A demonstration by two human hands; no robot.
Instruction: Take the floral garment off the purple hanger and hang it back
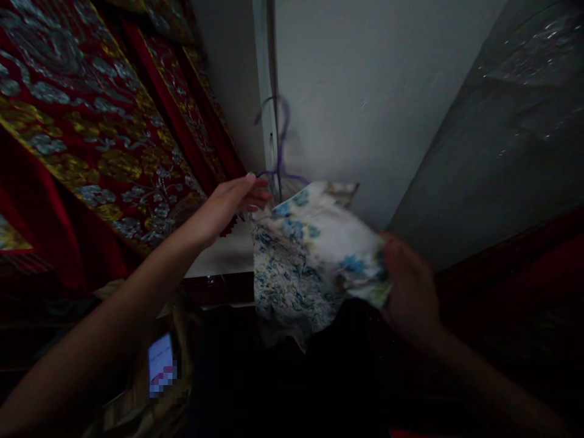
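A white garment (319, 237) with blue and green flowers hangs in front of my body, with a purple clothes hanger (283, 146) rising from its neck. The hanger's hook is upright, slightly blurred. My left hand (239, 198) is at the hanger's left arm, with the thumb on it and the fingers beside the garment's shoulder. Out to the right, my right hand (410, 286) grips the garment's side or sleeve and pulls the cloth wide; its fingers are blurred and partly hidden. The lower part of the garment is creased and hangs loose.
Red cloth (123, 121) with gold and silver embroidery hangs at the left. A pale cabinet door or panel (356, 79) stands ahead, and clear plastic sheeting (506, 134) covers something at the right. A lit phone (160, 359) lies low at the left among dark clutter.
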